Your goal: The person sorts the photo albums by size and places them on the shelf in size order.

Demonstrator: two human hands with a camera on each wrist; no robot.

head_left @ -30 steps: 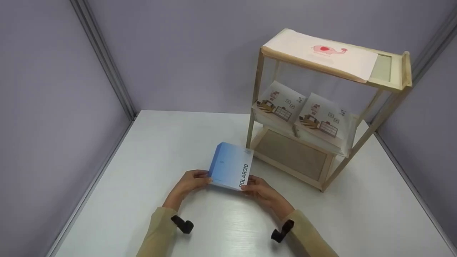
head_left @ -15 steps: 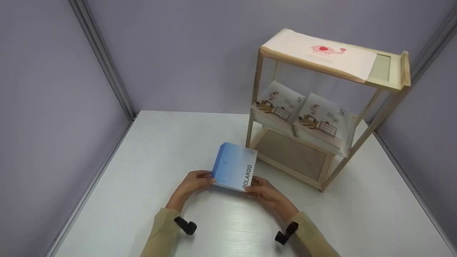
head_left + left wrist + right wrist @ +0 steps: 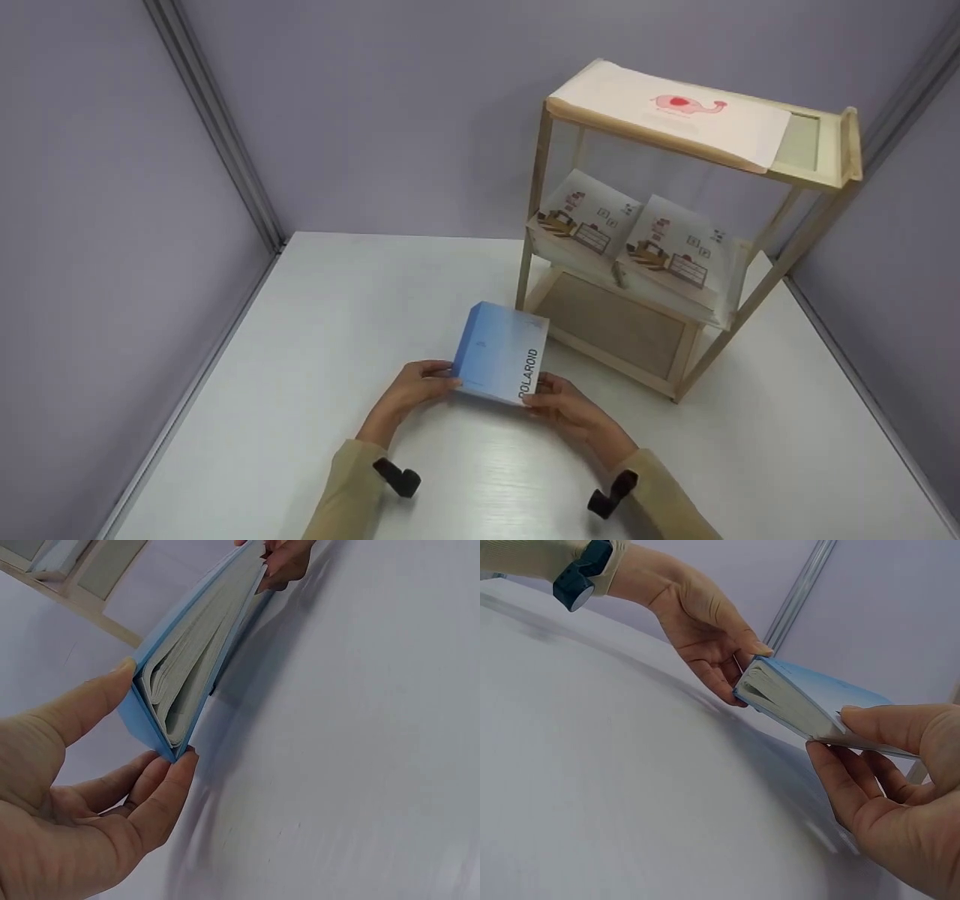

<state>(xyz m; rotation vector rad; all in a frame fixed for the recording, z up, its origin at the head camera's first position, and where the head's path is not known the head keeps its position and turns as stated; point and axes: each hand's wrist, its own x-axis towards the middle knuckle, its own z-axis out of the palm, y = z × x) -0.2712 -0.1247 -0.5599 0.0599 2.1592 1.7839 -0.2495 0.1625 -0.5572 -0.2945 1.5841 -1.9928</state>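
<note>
Left hand (image 3: 415, 387): pinches near-left corner of blue book (image 3: 501, 352) | Right hand (image 3: 570, 409): pinches near-right corner | Book: held tilted above white table (image 3: 315, 315), just before wooden shelf (image 3: 675, 225).

The head view looks forward and down from above the desk's (image 3: 315, 300) near edge, facing the far corner and taking in the whole shelf (image 3: 675, 247). The left wrist view sits low and very close, facing along the book (image 3: 195, 667) toward the right hand (image 3: 285, 559). The right wrist view, equally close, faces back toward the left hand (image 3: 705, 630). All three share the book.
</note>
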